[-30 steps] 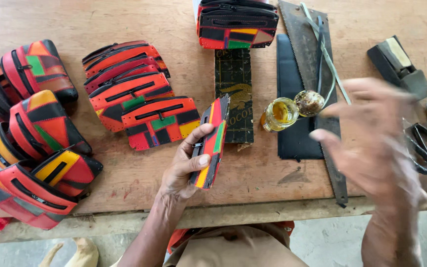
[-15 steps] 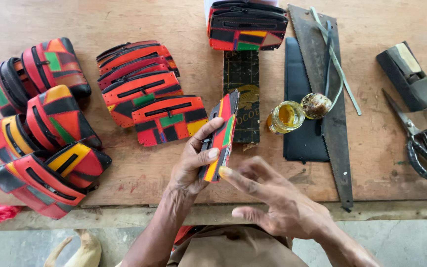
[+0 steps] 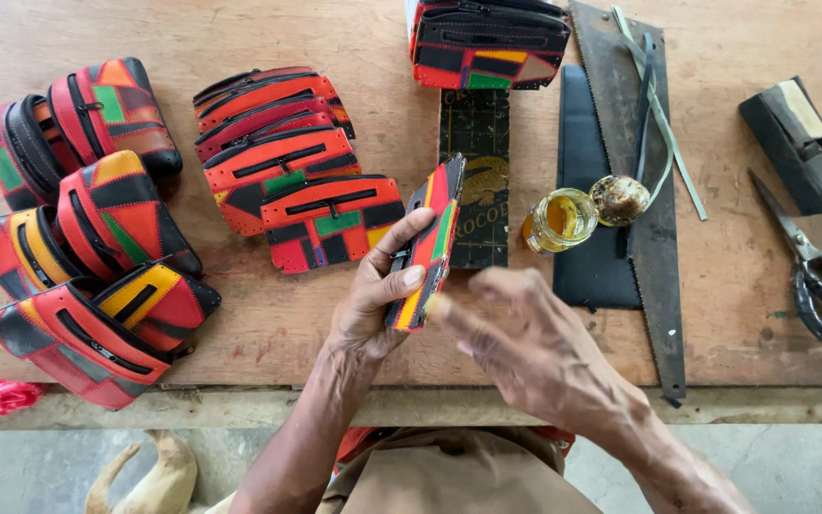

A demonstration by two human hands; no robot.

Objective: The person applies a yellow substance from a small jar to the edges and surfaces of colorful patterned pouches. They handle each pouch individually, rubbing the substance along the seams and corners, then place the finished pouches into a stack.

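A patchwork purse [image 3: 427, 249] of red, black, green and yellow panels stands on edge above the front part of the wooden worktop [image 3: 268, 324], seen almost edge-on. The left hand [image 3: 378, 290] is closed around it, thumb across the near face and fingers wrapped behind. The right hand [image 3: 535, 347] is just right of the purse, fingers spread loosely and blurred; its fingertips reach the purse's lower edge, though I cannot tell whether they grip it.

Just left of the purse lies a fanned row of similar purses [image 3: 287, 167], flat on the worktop, the nearest one touching the left fingers' side. Further left of the purse sits a larger heap of bulkier purses [image 3: 78, 228], stacked and overlapping towards the worktop's edge. Behind the purse lies a dark strip of embossed leather [image 3: 476, 133], and beyond that, at the far edge, another stack of purses [image 3: 487, 43].

Right of the purse stands a small open jar of yellow glue [image 3: 560, 219], with its lid [image 3: 619, 199] just beside it. These rest near a black leather sheet [image 3: 592, 257] and a hand saw [image 3: 635, 162] lying lengthwise. Well to the right of the purse lie scissors [image 3: 815, 271] and a dark block-shaped tool [image 3: 801, 143].
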